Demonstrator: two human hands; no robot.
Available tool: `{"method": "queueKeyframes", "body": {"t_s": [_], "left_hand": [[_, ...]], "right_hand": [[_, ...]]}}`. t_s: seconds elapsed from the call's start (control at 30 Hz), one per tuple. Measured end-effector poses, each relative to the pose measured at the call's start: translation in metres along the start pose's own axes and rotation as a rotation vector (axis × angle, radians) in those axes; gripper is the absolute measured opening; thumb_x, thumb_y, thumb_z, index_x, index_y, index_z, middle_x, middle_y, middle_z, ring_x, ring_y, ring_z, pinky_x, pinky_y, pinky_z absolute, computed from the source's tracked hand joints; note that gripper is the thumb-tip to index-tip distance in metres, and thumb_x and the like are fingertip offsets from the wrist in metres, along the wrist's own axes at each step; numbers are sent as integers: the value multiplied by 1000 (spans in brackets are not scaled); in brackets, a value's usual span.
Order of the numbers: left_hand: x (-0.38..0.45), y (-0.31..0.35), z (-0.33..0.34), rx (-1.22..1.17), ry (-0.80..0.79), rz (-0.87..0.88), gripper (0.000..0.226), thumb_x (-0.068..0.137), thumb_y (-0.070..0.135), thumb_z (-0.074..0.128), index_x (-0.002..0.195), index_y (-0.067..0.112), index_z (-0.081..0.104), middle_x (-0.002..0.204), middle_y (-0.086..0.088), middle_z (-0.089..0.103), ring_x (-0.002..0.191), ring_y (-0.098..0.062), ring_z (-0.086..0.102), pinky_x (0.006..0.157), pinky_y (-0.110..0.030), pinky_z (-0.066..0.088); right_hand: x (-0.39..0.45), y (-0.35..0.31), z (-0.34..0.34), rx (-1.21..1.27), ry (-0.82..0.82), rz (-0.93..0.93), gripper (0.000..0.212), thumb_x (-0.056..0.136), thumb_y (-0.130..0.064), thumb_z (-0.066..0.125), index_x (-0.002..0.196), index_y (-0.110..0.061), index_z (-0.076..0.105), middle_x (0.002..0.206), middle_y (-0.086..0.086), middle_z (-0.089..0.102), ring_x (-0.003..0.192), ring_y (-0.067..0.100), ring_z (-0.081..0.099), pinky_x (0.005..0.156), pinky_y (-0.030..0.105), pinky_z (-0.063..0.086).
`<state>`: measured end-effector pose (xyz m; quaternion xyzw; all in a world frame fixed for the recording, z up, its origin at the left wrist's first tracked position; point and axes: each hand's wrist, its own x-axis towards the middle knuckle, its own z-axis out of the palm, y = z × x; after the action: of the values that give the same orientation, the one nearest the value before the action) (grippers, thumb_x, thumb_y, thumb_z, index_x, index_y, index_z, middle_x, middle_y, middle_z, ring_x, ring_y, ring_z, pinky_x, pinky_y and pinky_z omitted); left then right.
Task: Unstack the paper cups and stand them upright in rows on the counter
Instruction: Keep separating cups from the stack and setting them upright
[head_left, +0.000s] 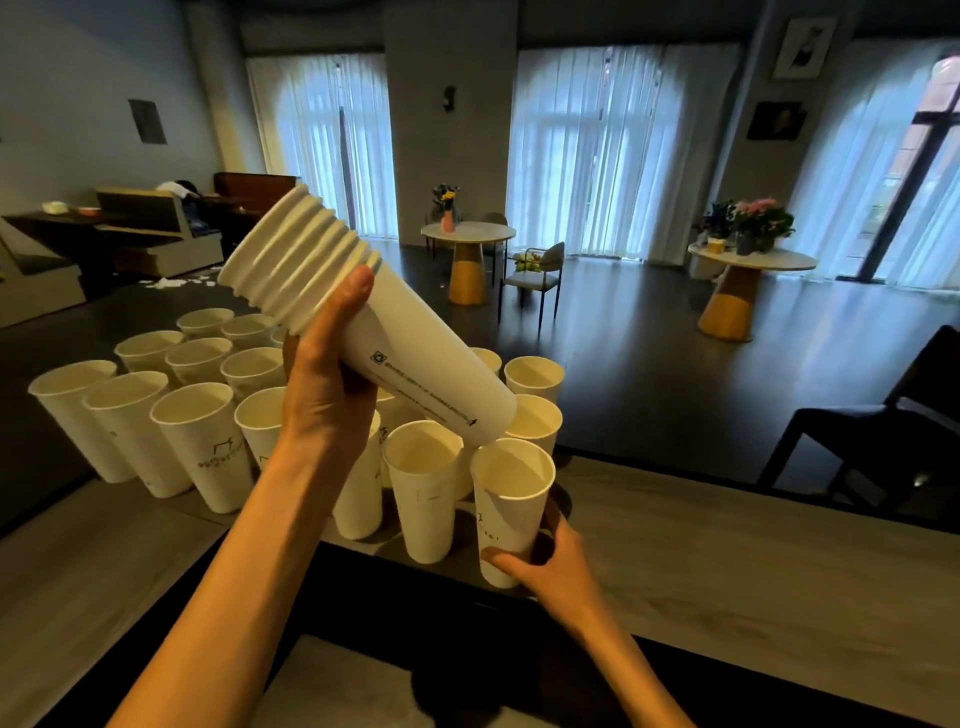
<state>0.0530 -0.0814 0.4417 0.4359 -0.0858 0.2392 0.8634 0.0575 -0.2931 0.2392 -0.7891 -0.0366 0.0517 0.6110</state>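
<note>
Grey-brown wooden counter (727, 561), rows of upright paper cups (197, 441) spread from its left edge toward the middle. Above them, tilted stack (363, 322) of nested cups, gripped around its middle by the left hand (327, 384), rims up and left, base down over the newest cup. Single cup (511, 509) upright at the near right end of the rows, clasped low by the right hand (540, 566). Placing step under way, judging by this. Next: release, reach up, pull another cup off the stack's base.
</note>
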Motion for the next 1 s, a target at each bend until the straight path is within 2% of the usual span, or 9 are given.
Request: {"method": "queueKeyframes", "body": {"t_s": [0.2,0.33,0.4,0.5,0.6,0.67,0.8,0.9,1.0], "left_hand": [[-15,-6,19,-50,-91,-74,79,44,47,94,113,26,63,98,1,71,100,-20,67,87,-44,58],[-40,-27,43,-31,-190,-174,62,49,45,93,105,28,72,103,-8,71,104,-27,65,94,-51,55],[-59,-44,58,8,-234,-277,83,43,51,94,116,23,67,118,-20,67,109,-32,63,97,-52,54],[-88,-74,73,82,-267,-362,102,37,56,93,125,14,61,120,-21,67,107,-34,64,93,-48,56],[-109,-95,81,128,-252,-399,101,39,56,93,125,13,62,120,-21,68,115,-41,62,97,-54,53],[-114,-103,84,132,-254,-408,108,35,59,93,127,13,62,120,-18,69,114,-40,63,95,-54,54],[-112,-104,80,178,-310,-302,105,30,62,93,121,20,60,102,-1,73,95,-19,70,77,-34,58],[-113,-103,78,248,-266,-217,108,33,58,94,127,22,56,105,2,71,100,-16,69,81,-35,59],[-100,-94,78,188,-168,-165,84,43,37,91,121,23,62,107,3,73,105,-16,68,95,-45,55]], "right_hand": [[-10,4,-24,-167,10,-69,100,52,-48,91,137,-40,38,124,-23,50,113,1,52,99,31,49],[-28,2,-71,-88,230,-159,46,76,-30,79,116,-37,56,113,0,63,98,15,63,76,31,58],[-39,-14,-93,50,317,-153,21,87,-41,66,106,-33,64,113,10,66,98,23,64,74,31,55],[-60,-42,-124,318,100,-158,64,67,-77,59,107,-29,73,114,2,71,108,24,66,87,37,52],[-84,-64,-138,224,-162,-175,72,61,-74,70,117,-29,69,112,-9,72,105,13,67,82,27,56],[-90,-65,-143,16,-133,-173,73,56,-66,78,118,-31,63,108,-16,70,103,7,66,79,23,55],[-87,-58,-149,-90,-91,-195,64,62,-41,83,121,-38,58,114,-20,67,109,4,62,83,24,55],[-77,-58,-151,-140,-28,-262,71,61,-24,91,121,-41,57,115,-27,63,110,-3,58,84,18,54],[-59,-52,-152,-183,159,-322,78,56,-20,94,121,-42,57,114,-32,60,110,-9,53,79,8,50]]}}
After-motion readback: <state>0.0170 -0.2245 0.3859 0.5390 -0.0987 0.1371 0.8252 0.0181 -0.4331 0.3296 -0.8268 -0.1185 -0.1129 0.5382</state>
